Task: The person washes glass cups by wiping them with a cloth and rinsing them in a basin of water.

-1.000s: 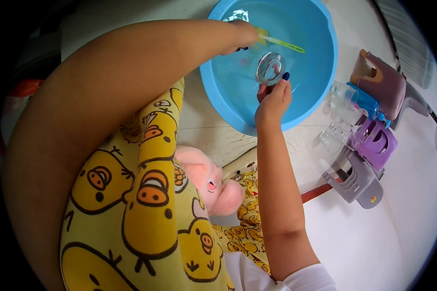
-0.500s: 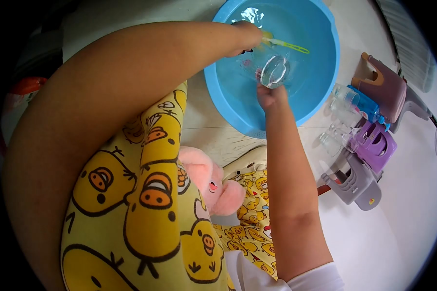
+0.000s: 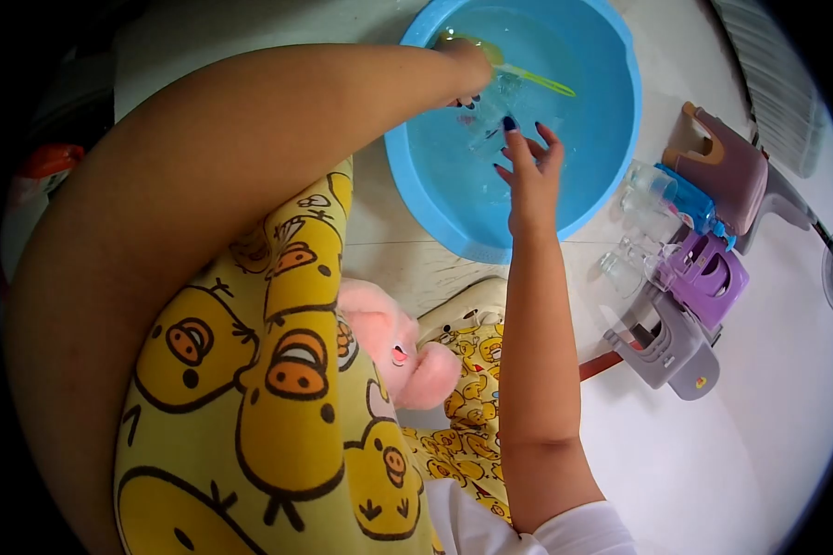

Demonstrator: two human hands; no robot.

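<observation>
My left hand (image 3: 470,76) reaches down into the blue basin (image 3: 627,120) of water, its dark-nailed fingers curled and partly hidden by the wrist. What they hold, if anything, I cannot make out. Beside it lies a yellow-green brush (image 3: 539,80), its handle pointing right and its yellow head partly behind the hand. My right hand (image 3: 532,166) hovers over the water with fingers spread, holding nothing. Between both hands, a clear glass (image 3: 503,91) shows faintly in the water. Reflections blur its outline.
To the right of the basin stand several clear glasses (image 3: 625,264), a blue bottle (image 3: 690,196), a purple stool (image 3: 711,277), a grey stool (image 3: 671,347) and a brownish stool (image 3: 727,176). A pink plush slipper (image 3: 403,356) is near the basin's lower side.
My right hand has let go of the clear glass and its fingers have spread. The glass is now lower in the water, nearer my left hand. The brush has shifted slightly up and left.
</observation>
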